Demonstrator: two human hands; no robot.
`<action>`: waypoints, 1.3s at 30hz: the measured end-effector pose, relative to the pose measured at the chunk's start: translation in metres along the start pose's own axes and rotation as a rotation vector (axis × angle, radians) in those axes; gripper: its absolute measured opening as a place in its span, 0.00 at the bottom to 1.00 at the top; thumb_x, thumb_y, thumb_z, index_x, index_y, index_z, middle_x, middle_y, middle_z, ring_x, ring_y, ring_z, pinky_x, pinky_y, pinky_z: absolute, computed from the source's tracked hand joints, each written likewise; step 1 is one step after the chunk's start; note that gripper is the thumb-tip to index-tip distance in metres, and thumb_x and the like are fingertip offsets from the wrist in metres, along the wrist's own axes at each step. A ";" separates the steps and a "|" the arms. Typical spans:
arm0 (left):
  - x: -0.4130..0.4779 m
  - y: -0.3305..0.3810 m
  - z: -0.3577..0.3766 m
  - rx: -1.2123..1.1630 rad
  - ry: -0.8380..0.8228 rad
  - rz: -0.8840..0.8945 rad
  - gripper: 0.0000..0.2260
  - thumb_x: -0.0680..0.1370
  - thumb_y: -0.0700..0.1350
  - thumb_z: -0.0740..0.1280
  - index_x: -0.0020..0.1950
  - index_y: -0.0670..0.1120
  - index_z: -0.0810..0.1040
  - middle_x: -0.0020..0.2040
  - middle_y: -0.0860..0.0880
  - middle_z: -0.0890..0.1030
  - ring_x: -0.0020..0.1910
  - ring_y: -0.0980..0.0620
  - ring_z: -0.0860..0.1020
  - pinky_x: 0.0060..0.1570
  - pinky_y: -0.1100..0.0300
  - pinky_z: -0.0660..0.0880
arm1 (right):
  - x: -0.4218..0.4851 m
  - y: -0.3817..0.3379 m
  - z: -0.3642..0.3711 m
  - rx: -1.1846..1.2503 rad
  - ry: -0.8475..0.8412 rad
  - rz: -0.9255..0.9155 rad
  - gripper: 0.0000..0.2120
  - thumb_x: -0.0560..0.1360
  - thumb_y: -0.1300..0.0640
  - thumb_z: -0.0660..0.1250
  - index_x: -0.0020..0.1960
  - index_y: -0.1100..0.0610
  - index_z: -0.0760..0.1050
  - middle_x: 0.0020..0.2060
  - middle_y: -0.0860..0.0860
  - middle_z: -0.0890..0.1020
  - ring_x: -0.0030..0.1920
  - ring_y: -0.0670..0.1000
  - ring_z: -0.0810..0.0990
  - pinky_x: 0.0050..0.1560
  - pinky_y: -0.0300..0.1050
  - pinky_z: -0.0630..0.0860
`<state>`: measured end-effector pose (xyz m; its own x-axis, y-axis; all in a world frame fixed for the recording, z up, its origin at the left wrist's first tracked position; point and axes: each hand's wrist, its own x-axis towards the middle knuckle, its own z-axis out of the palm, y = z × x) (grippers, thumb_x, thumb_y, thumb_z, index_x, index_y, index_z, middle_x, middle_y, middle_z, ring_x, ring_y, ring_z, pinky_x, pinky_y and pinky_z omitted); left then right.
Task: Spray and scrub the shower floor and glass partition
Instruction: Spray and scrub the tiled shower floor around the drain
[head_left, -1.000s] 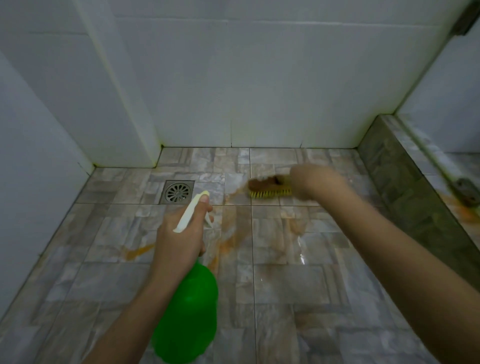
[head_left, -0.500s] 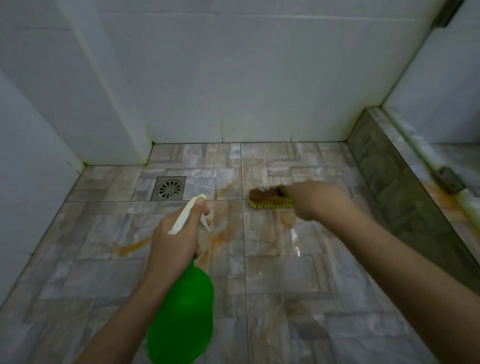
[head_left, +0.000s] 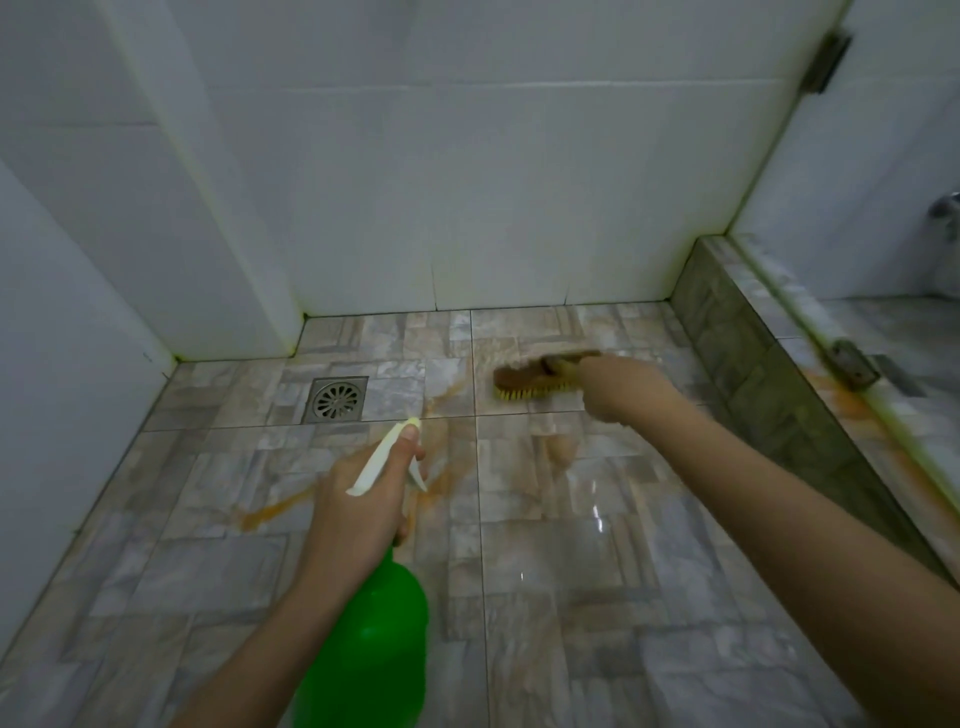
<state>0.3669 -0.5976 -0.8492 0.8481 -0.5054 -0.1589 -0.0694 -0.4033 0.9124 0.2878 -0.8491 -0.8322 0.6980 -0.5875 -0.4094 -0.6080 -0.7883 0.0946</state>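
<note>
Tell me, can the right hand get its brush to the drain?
Probably yes: only tile lies between brush and drain; the left hand and spray bottle sit nearer, off that line.

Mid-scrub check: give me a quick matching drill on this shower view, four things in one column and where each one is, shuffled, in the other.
Things
1. spray bottle
2. scrub brush
3. floor drain
4. orange streak

Places
A. gripped by the right hand, bristles down on the floor
B. smeared on the floor just left of the left hand
C. set into the floor near the back wall, left of the scrub brush
D. held in the left hand, nozzle pointing forward

Pairs: 1-D, 2-A, 3-C, 4-B
</note>
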 end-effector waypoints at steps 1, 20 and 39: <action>-0.002 0.001 -0.001 0.001 0.000 0.001 0.19 0.81 0.59 0.61 0.45 0.49 0.85 0.27 0.38 0.75 0.20 0.54 0.72 0.23 0.66 0.69 | 0.007 0.010 -0.004 0.018 0.020 0.008 0.31 0.77 0.67 0.56 0.77 0.49 0.56 0.55 0.58 0.77 0.40 0.53 0.76 0.41 0.47 0.75; -0.041 -0.010 -0.004 0.080 -0.063 -0.036 0.22 0.80 0.62 0.60 0.44 0.47 0.84 0.21 0.45 0.74 0.25 0.50 0.78 0.32 0.61 0.74 | -0.106 -0.007 0.022 -0.232 -0.127 0.008 0.16 0.79 0.61 0.59 0.66 0.57 0.72 0.57 0.54 0.79 0.56 0.55 0.79 0.49 0.48 0.74; -0.050 -0.017 0.006 0.149 -0.087 -0.073 0.21 0.81 0.61 0.60 0.45 0.48 0.84 0.19 0.51 0.73 0.20 0.56 0.74 0.25 0.67 0.70 | -0.051 0.006 0.023 -0.123 0.044 -0.082 0.36 0.76 0.67 0.59 0.78 0.45 0.52 0.48 0.56 0.77 0.36 0.51 0.74 0.34 0.46 0.72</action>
<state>0.3227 -0.5705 -0.8596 0.8055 -0.5321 -0.2609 -0.0913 -0.5464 0.8325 0.2405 -0.8198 -0.8316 0.7609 -0.5256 -0.3805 -0.4993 -0.8488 0.1740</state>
